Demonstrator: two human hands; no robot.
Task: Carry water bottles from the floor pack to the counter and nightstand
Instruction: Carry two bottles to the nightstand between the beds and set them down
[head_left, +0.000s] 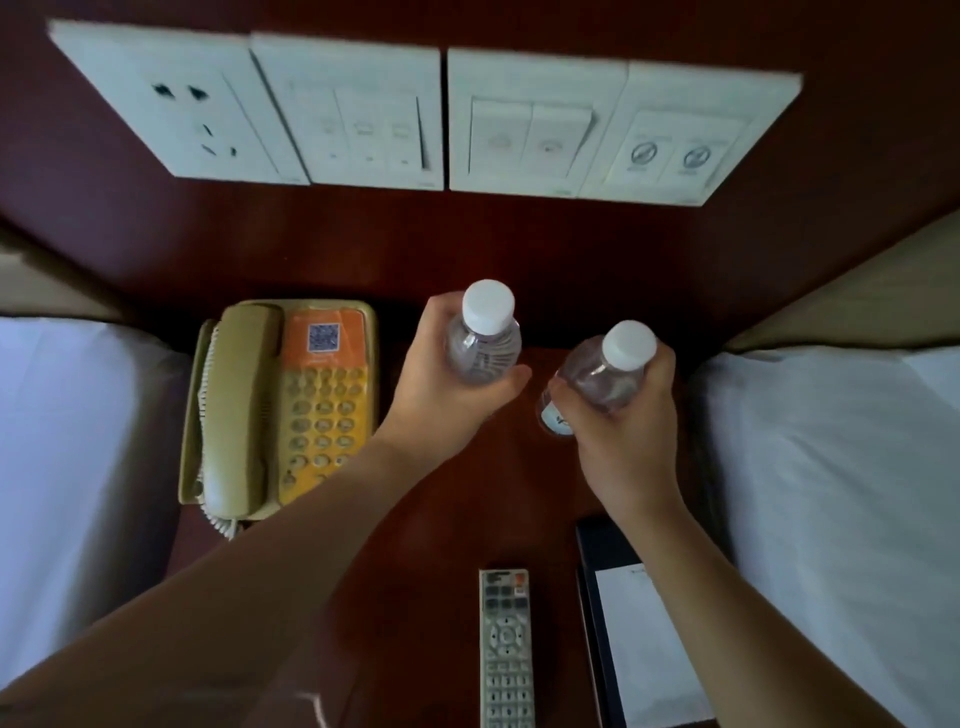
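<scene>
both hands (441, 395) grip clear, white-capped bottles (483, 338)

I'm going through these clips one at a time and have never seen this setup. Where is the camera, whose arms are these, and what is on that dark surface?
There is no machine here: a person wears one camera on the head, looking down at their own bare arms. The left hand grips one water bottle, the right hand grips another bottle; both have white caps. Below is a dark wooden nightstand between two beds. On it lie a beige telephone, a remote control and a notepad in a dark holder. Wall switches sit above.
</scene>
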